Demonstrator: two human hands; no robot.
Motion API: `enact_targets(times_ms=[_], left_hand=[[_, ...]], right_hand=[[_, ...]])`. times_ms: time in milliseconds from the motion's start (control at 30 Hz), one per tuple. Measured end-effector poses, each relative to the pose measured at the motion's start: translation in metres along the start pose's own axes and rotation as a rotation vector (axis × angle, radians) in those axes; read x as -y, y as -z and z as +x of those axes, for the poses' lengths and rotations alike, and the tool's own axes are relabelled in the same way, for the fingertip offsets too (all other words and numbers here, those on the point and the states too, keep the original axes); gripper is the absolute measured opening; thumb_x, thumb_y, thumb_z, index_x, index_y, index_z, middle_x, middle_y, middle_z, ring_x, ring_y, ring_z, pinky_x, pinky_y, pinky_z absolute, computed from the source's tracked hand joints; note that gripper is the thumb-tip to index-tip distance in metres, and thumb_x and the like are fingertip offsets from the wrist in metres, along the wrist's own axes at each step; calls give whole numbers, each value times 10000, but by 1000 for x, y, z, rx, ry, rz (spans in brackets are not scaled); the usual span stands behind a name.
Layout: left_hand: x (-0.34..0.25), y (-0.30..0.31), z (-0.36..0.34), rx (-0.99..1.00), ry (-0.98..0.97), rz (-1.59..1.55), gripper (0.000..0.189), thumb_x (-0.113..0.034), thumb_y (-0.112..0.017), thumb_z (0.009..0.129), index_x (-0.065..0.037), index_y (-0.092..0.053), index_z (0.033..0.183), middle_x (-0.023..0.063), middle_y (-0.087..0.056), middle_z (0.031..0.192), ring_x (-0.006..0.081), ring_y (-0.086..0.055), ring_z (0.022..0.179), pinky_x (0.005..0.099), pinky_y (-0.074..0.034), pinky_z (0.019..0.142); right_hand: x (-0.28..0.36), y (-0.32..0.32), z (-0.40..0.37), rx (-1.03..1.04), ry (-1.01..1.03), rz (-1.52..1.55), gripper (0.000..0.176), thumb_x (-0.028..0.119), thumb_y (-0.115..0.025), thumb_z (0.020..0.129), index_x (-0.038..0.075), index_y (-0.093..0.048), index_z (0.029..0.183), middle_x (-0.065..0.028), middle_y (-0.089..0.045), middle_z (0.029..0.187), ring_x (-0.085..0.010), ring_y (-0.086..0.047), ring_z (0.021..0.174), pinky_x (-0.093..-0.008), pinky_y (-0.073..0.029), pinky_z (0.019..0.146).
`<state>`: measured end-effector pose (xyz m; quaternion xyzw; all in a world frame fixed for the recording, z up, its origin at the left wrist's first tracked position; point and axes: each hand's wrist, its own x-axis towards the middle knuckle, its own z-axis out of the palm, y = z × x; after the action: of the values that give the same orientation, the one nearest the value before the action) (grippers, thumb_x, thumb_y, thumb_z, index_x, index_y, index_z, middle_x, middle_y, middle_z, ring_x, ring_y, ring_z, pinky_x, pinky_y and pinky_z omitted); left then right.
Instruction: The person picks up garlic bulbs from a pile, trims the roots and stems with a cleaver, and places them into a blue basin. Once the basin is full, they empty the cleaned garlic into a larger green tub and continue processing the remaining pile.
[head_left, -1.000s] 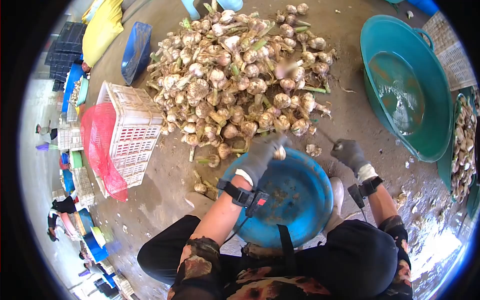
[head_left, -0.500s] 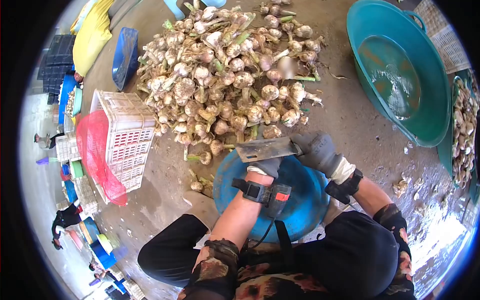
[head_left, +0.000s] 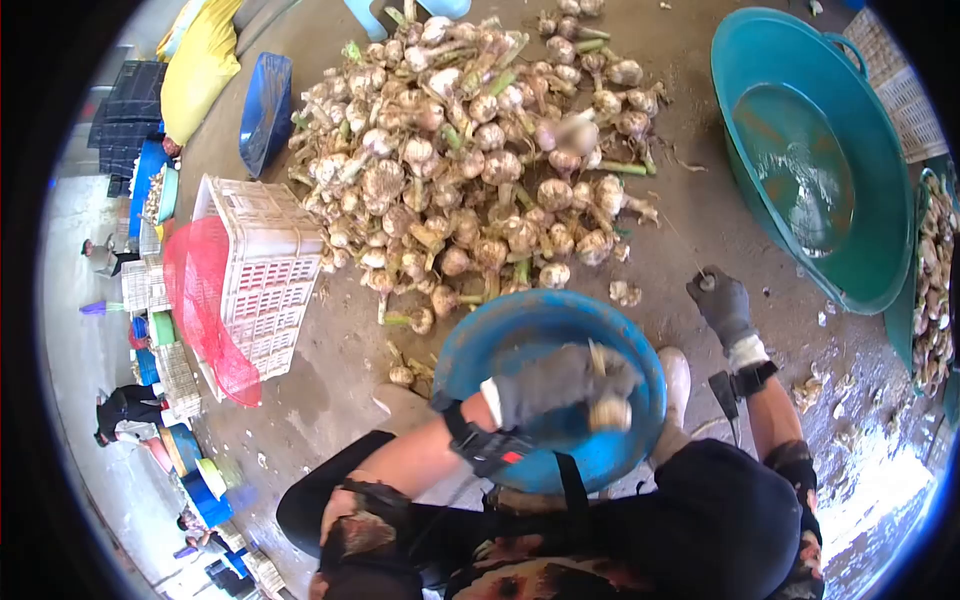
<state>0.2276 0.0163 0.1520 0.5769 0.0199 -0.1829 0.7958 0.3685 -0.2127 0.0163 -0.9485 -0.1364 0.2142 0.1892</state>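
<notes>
My left hand (head_left: pixel 545 385), in a grey glove and blurred by motion, is closed around a garlic bulb (head_left: pixel 610 414) over the blue basin (head_left: pixel 460 345) between my knees. My right hand (head_left: pixel 724 308), also gloved in grey, is closed at the right of the basin. It grips a knife (head_left: pixel 684 247), whose blade shows edge-on as a thin line pointing up and left. Beyond the basin lies a big heap of garlic bulbs (head_left: pixel 460 165) with stems, on the floor.
A large green tub (head_left: pixel 735 150) stands at the right. At left are a white plastic crate (head_left: pixel 270 290) with red netting (head_left: pixel 195 290) and a blue scoop (head_left: pixel 265 115). A container of garlic (head_left: pixel 932 290) is at the far right. Other people work at the far left.
The knife blade lay flat above my left hand; now my right hand has carried it right, turned edge-on. My left hand has come back over the basin, with a garlic bulb now visible in it.
</notes>
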Motion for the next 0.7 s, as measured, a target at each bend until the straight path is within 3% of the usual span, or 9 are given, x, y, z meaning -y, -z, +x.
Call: enact_targets(times_ms=[67,133,300,433,500,567,600,633,700], left_hand=[[-17,25,4,-10,151,692,478,-348,-578,751,-31,-487,1096,119,-575,954,222,-549,922,323,-417,826],[35,90,13,-628,53,1541,530,-314,-645,699,-60,-488,1136,139,-530,1095,254,-516,1012,351,-397,879],[26,143,66,-284,648,1474,700,-311,-707,615,-75,-414,1206,184,-447,1192,296,-448,1097,347,-359,920],[23,135,49,-493,465,1079,692,-334,-690,645,-45,-415,1210,166,-474,1179,257,-492,1050,317,-390,888],[27,129,45,-406,480,916,830,-377,-655,667,-15,-255,1298,211,-392,1250,318,-391,1153,320,-316,953],[64,137,42,-350,191,590,650,-316,-638,698,4,-395,1209,197,-493,1151,282,-478,1071,296,-372,902],[19,107,36,-93,164,978,400,-240,-609,732,-5,-542,1049,141,-599,973,233,-569,921,285,-432,820],[26,99,29,-85,163,978,400,-240,-609,732,-5,-542,1049,141,-599,973,233,-569,921,285,-432,820],[46,91,17,-422,-96,805,228,-197,-608,734,-34,-612,894,83,-633,816,201,-605,789,287,-464,743]], right_hand=[[4,9,0,21,-2,130,281,330,-629,670,118,-580,847,-123,-609,780,-296,-593,756,-373,-465,658],[10,-6,-4,-9,78,228,270,321,-618,676,119,-579,850,-122,-609,799,-298,-591,761,-376,-463,661],[43,-11,3,45,246,99,228,282,-570,701,124,-580,865,-119,-604,828,-306,-582,764,-387,-458,666],[64,3,-4,201,178,100,197,265,-537,715,123,-573,848,-123,-598,795,-313,-574,754,-394,-454,653],[85,13,-8,180,185,86,190,268,-535,719,123,-571,837,-124,-596,784,-313,-573,749,-394,-453,646],[109,23,-13,139,345,132,170,250,-543,719,118,-564,824,-115,-595,755,-310,-571,735,-395,-450,620],[114,23,-17,136,339,132,170,250,-543,719,118,-564,824,-115,-595,755,-310,-571,735,-395,-450,620],[118,24,-20,52,444,215,163,231,-550,711,117,-560,826,-108,-590,742,-307,-569,722,-393,-449,608],[120,24,-24,-35,546,296,159,213,-558,702,117,-556,829,-100,-585,728,-305,-568,708,-390,-447,596]])
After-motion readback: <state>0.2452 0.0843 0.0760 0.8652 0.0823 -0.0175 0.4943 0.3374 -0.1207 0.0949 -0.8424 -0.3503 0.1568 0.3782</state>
